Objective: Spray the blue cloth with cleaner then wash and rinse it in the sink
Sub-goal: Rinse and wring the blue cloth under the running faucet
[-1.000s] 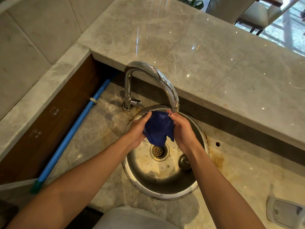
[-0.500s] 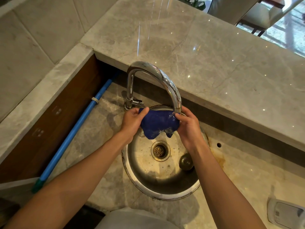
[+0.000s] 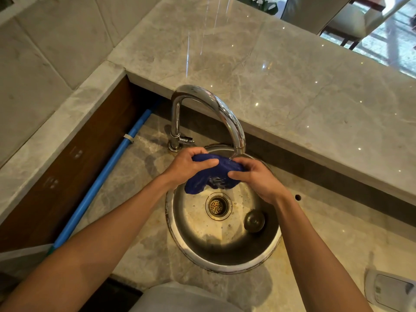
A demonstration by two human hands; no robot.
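The blue cloth (image 3: 211,174) hangs bunched between your two hands, over the far half of the round sink (image 3: 258,260) and right under the faucet (image 3: 216,109) spout. Its long axis runs left to right — from one hand to the other — with a loose lobe drooping toward the drain (image 3: 217,206).

Your left hand (image 3: 186,165) grips the left end, fingers curled over the top and thumb laid along the near side. Your right hand (image 3: 258,179) pinches the right end, thumb pointing back toward the middle. Both are closed on the cloth, close together, the spout's mouth just above the stretch between them and nearer the right one. Water looks to be striking there.

So the rub or wring, as I judge it, works along that left-right line — keep the middle under the stream. The loose drain plug (image 3: 254,220) lies in the basin near your right wrist, clear of the cloth, on the marble surface's (image 3: 139,212) sunken level.
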